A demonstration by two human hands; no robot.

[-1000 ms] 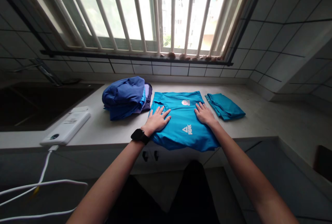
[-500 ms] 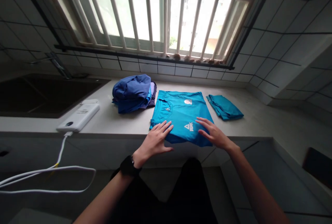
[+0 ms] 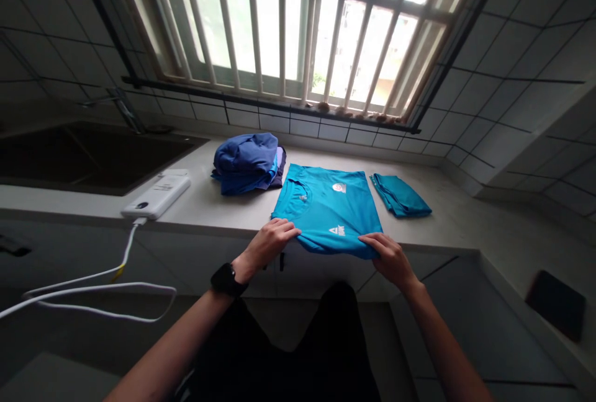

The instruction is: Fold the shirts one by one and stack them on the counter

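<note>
A blue T-shirt point(image 3: 326, 203) with white prints lies folded into a rectangle on the counter, its collar to the left. Its near edge hangs a little over the counter's front. My left hand point(image 3: 274, 239) pinches that near edge at the left, with the thumb hidden beneath the cloth. At the near right corner my right hand point(image 3: 387, 254) grips the T-shirt too, fingers on top. A folded teal garment point(image 3: 402, 195) lies just right of the shirt. On the left sits a pile of dark blue clothes point(image 3: 246, 163).
A white power bank point(image 3: 161, 193) with a white cable point(image 3: 130, 247) stands on the counter point(image 3: 200, 203) at the left. Behind it is a dark sink point(image 3: 88, 160) with a tap. A dark flat object point(image 3: 556, 304) lies at the far right. A barred window point(image 3: 298, 23) is behind.
Both hands were spread flat over the T-shirt; now their fingers have closed on its near edge. The camera view has shifted slightly.
</note>
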